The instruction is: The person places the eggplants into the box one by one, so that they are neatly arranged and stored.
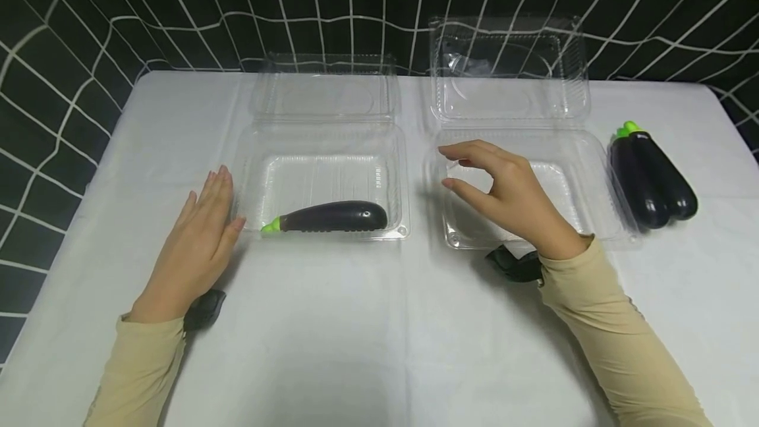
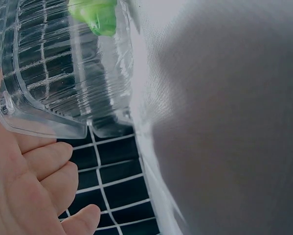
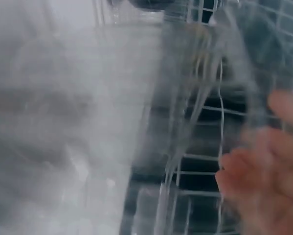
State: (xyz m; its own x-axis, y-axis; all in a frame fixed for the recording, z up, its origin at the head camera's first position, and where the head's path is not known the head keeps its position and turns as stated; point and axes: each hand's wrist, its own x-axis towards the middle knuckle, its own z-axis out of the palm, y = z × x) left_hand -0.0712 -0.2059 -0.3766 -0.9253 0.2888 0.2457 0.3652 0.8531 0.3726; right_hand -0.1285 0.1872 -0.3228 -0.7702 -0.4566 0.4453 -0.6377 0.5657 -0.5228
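Note:
A clear plastic clamshell container stands at left with its lid folded back. One dark toy eggplant lies along its front wall, green stem to the left. My left hand is beside the container's left side, fingers straight and together, holding nothing. In the left wrist view the green stem shows near the container's end. Over the left part of a second clear container hovers my right hand, thumb and fingers apart with nothing between them. Its right wrist view is blurred.
Two more eggplants lie side by side to the right of the second container. The raised lid of that container leans back near the white net. A white cloth covers the table.

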